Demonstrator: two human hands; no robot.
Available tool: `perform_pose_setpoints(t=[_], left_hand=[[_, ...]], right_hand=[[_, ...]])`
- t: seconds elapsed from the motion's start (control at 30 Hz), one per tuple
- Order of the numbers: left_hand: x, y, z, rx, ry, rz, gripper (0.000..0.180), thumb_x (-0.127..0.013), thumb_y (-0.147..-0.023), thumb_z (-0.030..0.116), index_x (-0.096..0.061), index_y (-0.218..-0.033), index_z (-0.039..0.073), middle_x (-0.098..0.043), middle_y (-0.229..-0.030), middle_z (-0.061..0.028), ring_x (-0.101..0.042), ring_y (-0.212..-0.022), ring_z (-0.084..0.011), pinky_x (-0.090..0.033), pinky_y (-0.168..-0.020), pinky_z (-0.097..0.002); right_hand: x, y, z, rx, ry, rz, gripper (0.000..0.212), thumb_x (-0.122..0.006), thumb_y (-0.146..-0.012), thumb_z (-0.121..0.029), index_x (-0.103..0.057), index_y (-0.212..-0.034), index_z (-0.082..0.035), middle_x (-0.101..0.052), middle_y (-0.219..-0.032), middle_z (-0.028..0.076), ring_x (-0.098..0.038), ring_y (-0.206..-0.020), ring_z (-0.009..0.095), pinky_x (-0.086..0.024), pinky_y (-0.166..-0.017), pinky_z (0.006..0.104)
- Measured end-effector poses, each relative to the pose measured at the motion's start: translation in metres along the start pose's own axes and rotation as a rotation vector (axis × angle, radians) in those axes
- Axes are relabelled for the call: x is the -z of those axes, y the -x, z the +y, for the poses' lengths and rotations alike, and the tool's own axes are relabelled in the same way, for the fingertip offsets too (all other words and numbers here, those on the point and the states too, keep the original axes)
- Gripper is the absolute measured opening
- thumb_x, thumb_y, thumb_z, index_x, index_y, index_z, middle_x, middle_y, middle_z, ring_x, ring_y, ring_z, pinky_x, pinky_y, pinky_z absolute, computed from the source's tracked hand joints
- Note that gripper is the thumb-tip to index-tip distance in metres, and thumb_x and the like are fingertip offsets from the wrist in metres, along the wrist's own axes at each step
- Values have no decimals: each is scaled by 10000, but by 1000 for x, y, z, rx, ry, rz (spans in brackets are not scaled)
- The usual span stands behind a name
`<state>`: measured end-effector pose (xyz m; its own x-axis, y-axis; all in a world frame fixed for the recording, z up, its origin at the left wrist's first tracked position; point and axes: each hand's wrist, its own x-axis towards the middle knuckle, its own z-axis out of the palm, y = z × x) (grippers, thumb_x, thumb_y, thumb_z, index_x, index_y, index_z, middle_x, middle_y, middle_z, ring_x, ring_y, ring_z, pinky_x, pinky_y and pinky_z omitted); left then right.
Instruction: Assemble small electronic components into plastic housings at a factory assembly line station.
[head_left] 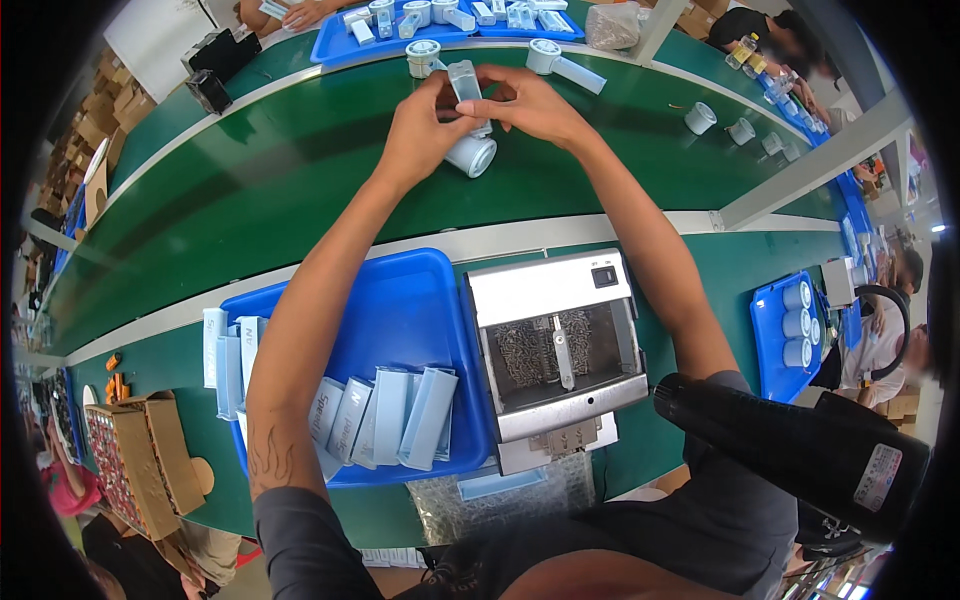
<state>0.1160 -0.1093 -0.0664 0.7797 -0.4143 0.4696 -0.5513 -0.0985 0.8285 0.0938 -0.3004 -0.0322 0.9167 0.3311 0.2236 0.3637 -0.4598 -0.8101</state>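
At the far side of the green conveyor belt, my left hand [425,125] and my right hand [530,105] come together with closed fingers around a light-blue, box-shaped plastic handle piece [463,82]. Its upper end stands up between the fingertips. Just below the hands is a pale blue cylindrical housing [474,156], tilted on the belt; whether it is joined to the handle piece I cannot tell. Behind my left hand stands another round housing [423,58]. Beyond my right hand lies a unit with a round head and long handle [566,66].
Nearer me, a blue tray [400,290] holds several light-blue handle shells [428,418]. Beside it sits a metal screw feeder [555,340] full of small screws. A black tool [790,450] juts in at lower right. Several cylinders [701,118] stand on the belt. A metal post [815,165] rises right.
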Motion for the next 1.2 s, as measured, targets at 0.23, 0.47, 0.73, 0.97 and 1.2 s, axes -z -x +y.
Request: perform_pose_setpoints(t=[0.23,0.47,0.73,0.97,1.2], left_hand=[[-26,27,15,54,-242,79,806,-893,-703,191,-395,-1307,2,-646,-1203,-211,-660,-1103,-307,-521,-965,-393],[-21,39,7,21,-325,125,719,-867,-714,163,-468,-1285,-9,-642,-1193,-196,-658,-1068,-325,-527,-928,-386],[-12,41,-2,160,-133,64,636,-858,-704,154,-542,-1237,11,-646,-1150,-177,-660,-1045,-305,-529,-915,-374],[-9,40,-8,157,-18,75,661,-868,-678,93,-530,-1239,10,-633,-1144,-145,-640,-1051,-255,-513,-939,-353],[-8,40,-10,85,188,-5,613,-834,-709,63,-529,-1238,9,-617,-1144,-115,-616,-1054,-222,-490,-954,-337]], right_hand=[[12,-1,16,39,-57,-31,476,-792,-854,-263,-627,-1263,-83,-676,-1055,59,-611,-790,105,-468,-610,259],[11,3,-2,182,196,-93,554,-780,-836,-137,-563,-1343,-83,-648,-1069,56,-616,-782,97,-494,-620,246],[11,2,7,137,130,40,352,-791,-824,-109,-568,-1088,-44,-668,-921,74,-693,-783,150,-559,-707,293],[14,3,5,245,229,15,313,-805,-812,-109,-595,-1039,-59,-662,-946,38,-661,-867,133,-553,-731,289],[18,5,-3,283,215,-66,287,-799,-807,-91,-609,-1021,-69,-666,-949,21,-636,-905,122,-545,-748,292]])
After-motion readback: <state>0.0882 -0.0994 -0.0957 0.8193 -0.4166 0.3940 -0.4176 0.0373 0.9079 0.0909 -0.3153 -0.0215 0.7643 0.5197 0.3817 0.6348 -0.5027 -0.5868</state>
